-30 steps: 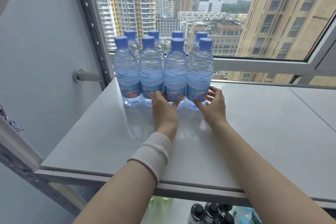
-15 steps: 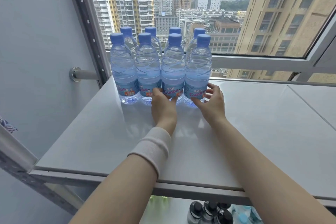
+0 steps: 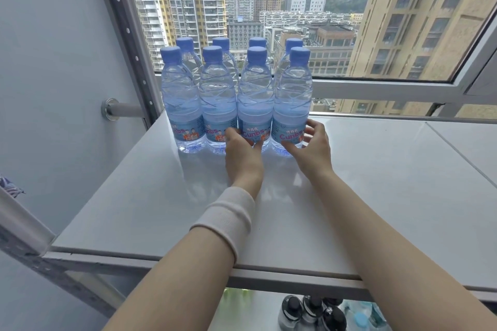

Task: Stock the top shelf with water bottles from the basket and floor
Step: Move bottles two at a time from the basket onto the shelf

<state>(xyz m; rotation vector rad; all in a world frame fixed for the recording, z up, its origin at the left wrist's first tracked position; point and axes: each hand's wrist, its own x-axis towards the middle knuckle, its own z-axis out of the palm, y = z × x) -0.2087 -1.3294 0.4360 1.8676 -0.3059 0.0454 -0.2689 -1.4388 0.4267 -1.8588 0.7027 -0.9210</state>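
Several clear water bottles with blue caps stand in two rows at the back left of the white top shelf, against the window. My left hand grips the base of the third front-row bottle, thumb on its right side. My right hand curls round the base of the rightmost front-row bottle, fingers spread on its right side. Both bottles stand upright on the shelf, touching their neighbours. A white wristband sits on my left forearm.
The perforated shelf upright rises just left of the bottles, with a wall and a pipe stub beyond it. The window frame runs behind. Bare shelf surface stretches right. Dark-capped bottles stand on the shelf below.
Both hands stay at the bases of the same two front bottles. The view has shifted slightly; the bottle group looks unmoved on the shelf.
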